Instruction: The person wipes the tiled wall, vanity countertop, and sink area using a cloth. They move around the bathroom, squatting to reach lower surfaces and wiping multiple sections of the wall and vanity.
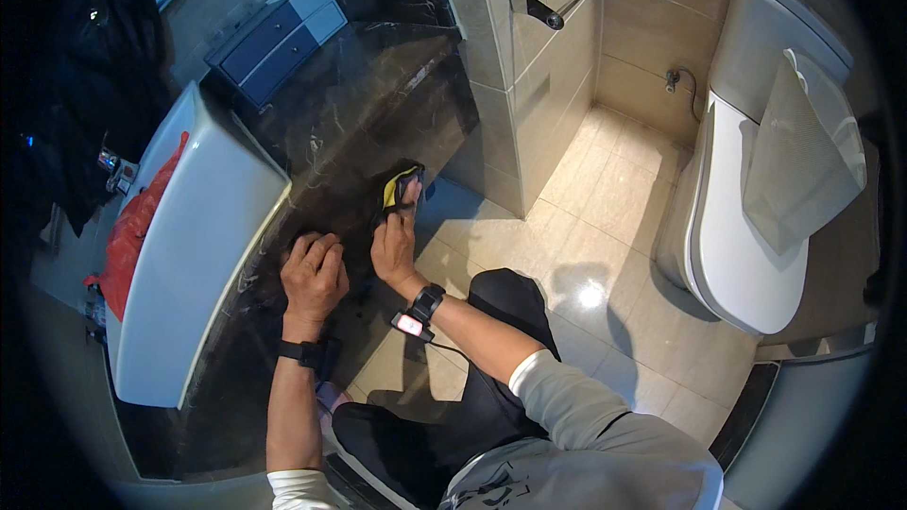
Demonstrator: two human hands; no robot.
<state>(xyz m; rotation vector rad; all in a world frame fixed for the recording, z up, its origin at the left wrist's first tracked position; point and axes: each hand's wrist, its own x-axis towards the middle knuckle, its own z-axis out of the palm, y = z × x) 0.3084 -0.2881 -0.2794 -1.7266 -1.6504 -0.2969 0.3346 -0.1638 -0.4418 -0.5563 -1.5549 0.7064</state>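
Note:
My right hand [394, 246] presses a yellow and black cloth [392, 191] against the front of a dark marble vanity counter [333, 120]. Some of its fingers show beside the cloth's yellow edge. My left hand [314, 276] rests with bent fingers on the dark stone, to the left of the right hand; its fingertips are hidden, so whether it holds anything is unclear. Close to the left hand stands a white ceramic basin [205, 241] on the counter. A crumpled red plastic bag [138, 241] lies inside the basin, near the chrome faucet [119, 168].
A small blue drawer box [276, 39] sits at the counter's far end. On the right stands a white toilet [744, 227], with a pale mesh basket or bag [801, 156] on its lid. A paper holder [545, 10] juts from the tiled wall. Beige tiles [567, 227] cover the floor.

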